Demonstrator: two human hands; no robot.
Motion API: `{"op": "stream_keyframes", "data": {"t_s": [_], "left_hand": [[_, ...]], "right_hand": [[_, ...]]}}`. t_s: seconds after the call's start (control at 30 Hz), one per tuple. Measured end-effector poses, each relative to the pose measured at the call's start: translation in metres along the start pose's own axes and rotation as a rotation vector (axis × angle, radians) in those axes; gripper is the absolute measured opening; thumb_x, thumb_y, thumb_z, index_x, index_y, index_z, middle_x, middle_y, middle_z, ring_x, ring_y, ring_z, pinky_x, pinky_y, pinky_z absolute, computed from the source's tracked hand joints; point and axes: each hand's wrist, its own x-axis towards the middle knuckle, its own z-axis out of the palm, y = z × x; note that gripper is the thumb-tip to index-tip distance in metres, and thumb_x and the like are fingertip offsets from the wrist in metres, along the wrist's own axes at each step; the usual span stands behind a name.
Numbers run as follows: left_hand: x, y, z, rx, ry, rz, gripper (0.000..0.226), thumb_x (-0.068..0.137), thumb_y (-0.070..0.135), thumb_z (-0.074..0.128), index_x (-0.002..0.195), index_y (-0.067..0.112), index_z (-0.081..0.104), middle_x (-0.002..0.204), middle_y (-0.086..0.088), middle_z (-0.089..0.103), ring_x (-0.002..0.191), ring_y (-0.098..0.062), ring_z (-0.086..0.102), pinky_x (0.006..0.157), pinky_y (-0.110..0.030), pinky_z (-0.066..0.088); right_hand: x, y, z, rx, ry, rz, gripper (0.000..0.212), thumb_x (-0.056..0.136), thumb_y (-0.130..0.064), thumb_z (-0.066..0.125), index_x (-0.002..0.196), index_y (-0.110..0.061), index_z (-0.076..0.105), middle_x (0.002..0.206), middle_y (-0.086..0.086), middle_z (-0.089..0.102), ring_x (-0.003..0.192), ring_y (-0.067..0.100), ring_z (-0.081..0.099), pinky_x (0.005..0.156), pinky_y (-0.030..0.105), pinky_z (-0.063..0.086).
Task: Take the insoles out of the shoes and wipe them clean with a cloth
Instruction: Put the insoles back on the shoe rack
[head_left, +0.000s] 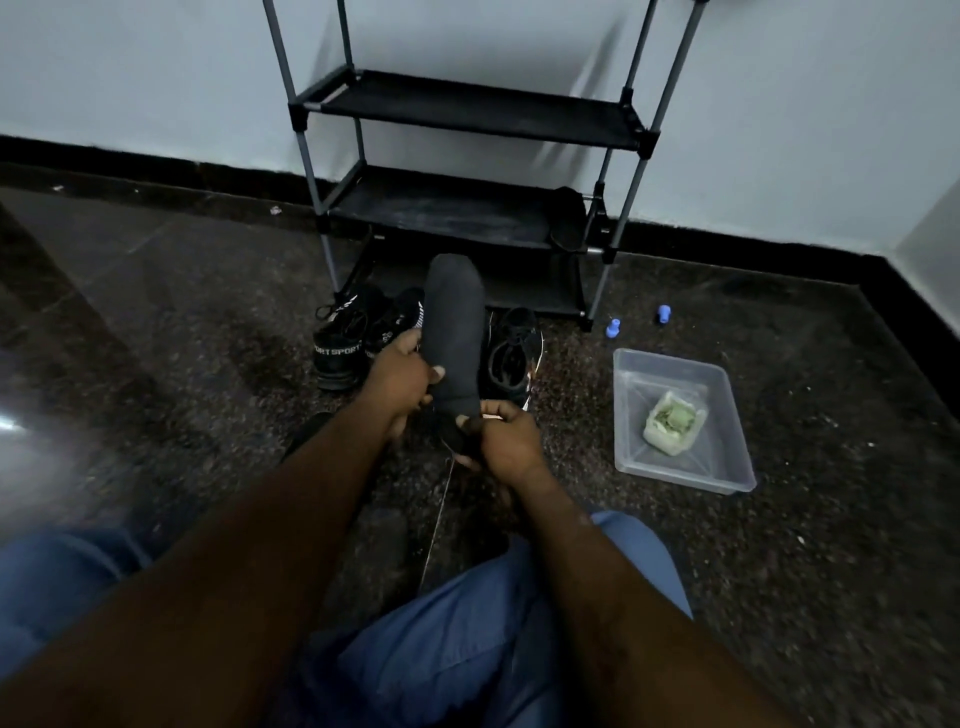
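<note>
The dark insole (456, 332) is held upright, its left edge pinched by the left hand (402, 375) and its heel end gripped by the right hand (506, 439). Just behind it the shoes (337, 345) are set, and a strip of floor (571, 395) is left between the hands and the plastic tub (631, 457).

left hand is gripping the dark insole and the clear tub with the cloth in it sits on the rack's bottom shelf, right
Not quite. The left hand does grip the dark insole, but the clear tub with the cloth sits on the floor, off to the right of the rack, not on a shelf. The head view shows it.
</note>
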Motion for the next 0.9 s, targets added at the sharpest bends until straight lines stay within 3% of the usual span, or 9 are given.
{"op": "stream_keyframes", "data": {"t_s": [0.1,0.17,0.27,0.37,0.53,0.6,0.73,0.8,0.9], "left_hand": [[0.011,0.011,0.018,-0.017,-0.014,0.019,0.042,0.096,-0.009,0.052,0.116,0.027,0.062,0.112,-0.006,0.071,0.077,-0.015,0.059,0.045,-0.020,0.043],[0.024,0.018,0.029,-0.030,-0.033,0.023,0.045,0.094,-0.010,0.051,0.111,0.031,0.063,0.113,-0.010,0.072,0.082,-0.019,0.059,0.050,-0.024,0.042],[0.048,0.034,0.044,-0.051,-0.049,0.026,0.048,0.092,-0.011,0.051,0.107,0.033,0.060,0.111,-0.010,0.072,0.083,-0.018,0.058,0.055,-0.025,0.041],[0.080,0.048,0.060,-0.077,-0.050,0.029,0.046,0.092,-0.011,0.051,0.106,0.033,0.060,0.108,-0.009,0.071,0.083,-0.018,0.058,0.056,-0.027,0.042],[0.143,0.073,0.077,-0.084,-0.015,0.013,0.057,0.093,-0.009,0.053,0.137,0.026,0.056,0.108,-0.007,0.070,0.076,-0.016,0.057,0.047,-0.023,0.042],[0.170,0.086,0.082,-0.074,-0.005,0.024,0.069,0.094,-0.008,0.054,0.150,0.030,0.046,0.122,-0.009,0.069,0.078,-0.017,0.059,0.045,-0.022,0.044],[0.215,0.110,0.092,0.002,-0.057,0.054,0.096,0.092,-0.004,0.065,0.163,0.042,0.018,0.120,-0.001,0.061,0.092,-0.020,0.063,0.054,-0.028,0.049],[0.231,0.113,0.097,0.053,-0.112,0.041,0.090,0.092,-0.002,0.067,0.159,0.042,0.029,0.123,0.000,0.057,0.097,-0.019,0.065,0.056,-0.027,0.052],[0.249,0.105,0.104,0.108,-0.182,0.006,0.053,0.096,0.001,0.060,0.142,0.026,0.059,0.111,-0.005,0.069,0.083,-0.014,0.064,0.057,-0.022,0.051]], "right_hand": [[0.011,-0.011,-0.012,0.023,0.094,-0.079,0.017,0.083,-0.001,0.076,0.090,-0.015,0.070,0.086,0.013,0.075,0.075,0.028,0.072,0.071,0.048,0.063],[0.022,-0.020,-0.017,0.054,0.158,-0.117,0.021,0.082,0.000,0.077,0.093,-0.015,0.068,0.091,0.018,0.074,0.078,0.033,0.072,0.071,0.051,0.063],[0.040,-0.035,-0.030,0.097,0.237,-0.194,0.032,0.085,0.002,0.077,0.106,-0.015,0.060,0.091,0.010,0.069,0.070,0.016,0.069,0.055,0.034,0.060],[0.062,-0.051,-0.042,0.076,0.247,-0.298,0.031,0.087,0.005,0.074,0.107,-0.013,0.058,0.081,0.002,0.067,0.056,-0.001,0.065,0.050,0.017,0.051],[0.119,-0.076,-0.042,0.022,0.183,-0.358,0.024,0.081,-0.008,0.080,0.101,-0.021,0.076,0.100,0.003,0.078,0.094,0.023,0.075,0.088,0.046,0.062],[0.145,-0.088,-0.039,0.022,0.174,-0.361,0.031,0.081,-0.007,0.082,0.108,-0.019,0.076,0.107,0.004,0.078,0.101,0.022,0.074,0.095,0.047,0.059],[0.199,-0.114,-0.029,0.015,0.229,-0.341,0.036,0.068,-0.024,0.085,0.102,-0.029,0.074,0.107,0.000,0.077,0.100,0.019,0.074,0.097,0.045,0.059],[0.232,-0.126,-0.025,-0.004,0.256,-0.317,0.046,0.063,-0.027,0.083,0.108,-0.024,0.075,0.107,0.002,0.077,0.099,0.021,0.074,0.096,0.045,0.059],[0.273,-0.144,-0.025,-0.092,0.289,-0.291,0.061,0.062,-0.025,0.078,0.122,-0.017,0.073,0.109,0.008,0.077,0.101,0.026,0.073,0.097,0.045,0.058]]}}
